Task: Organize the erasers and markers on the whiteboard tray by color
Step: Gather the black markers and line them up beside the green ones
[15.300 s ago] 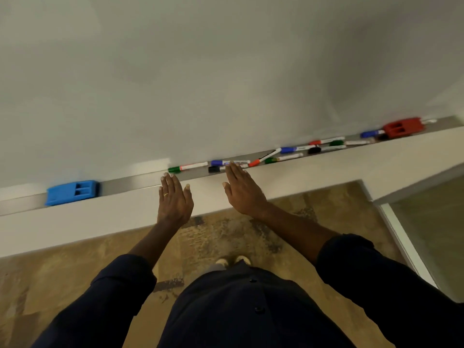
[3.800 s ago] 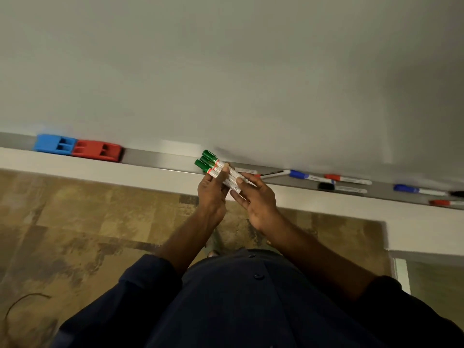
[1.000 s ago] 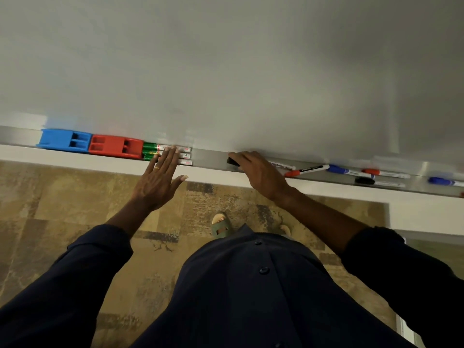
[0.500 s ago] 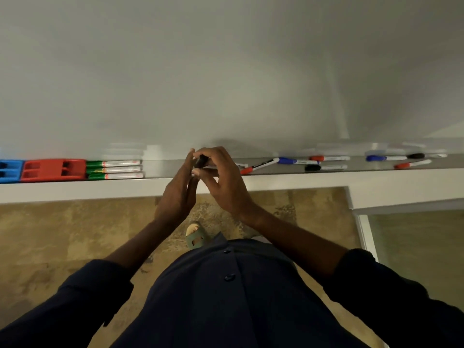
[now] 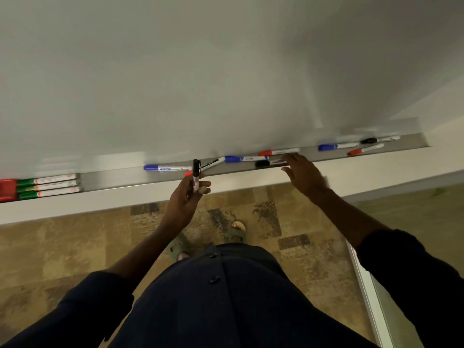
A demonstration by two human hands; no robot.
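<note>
Left hand [image 5: 187, 197]: I hold one black-capped marker [image 5: 196, 173] upright, pinched between thumb and fingers, just in front of the tray [image 5: 115, 178].
Right hand [image 5: 302, 175]: fingers spread and empty, reaching over the second black-capped marker [image 5: 266, 163] lying on the tray.
Sorted so far: green markers [image 5: 47, 187] stacked beside the red eraser [image 5: 6, 189] at the far left.
Doing it well: I judge I should pinch the black one by its barrel, lift it without nudging the blue marker [image 5: 241, 159] or the red marker [image 5: 277, 152] beside it, then pair it with the one I hold.

The whiteboard tray [image 5: 120, 175] carries a red eraser [image 5: 6, 190], three green markers [image 5: 47, 186] and scattered markers [image 5: 334, 146].
</note>
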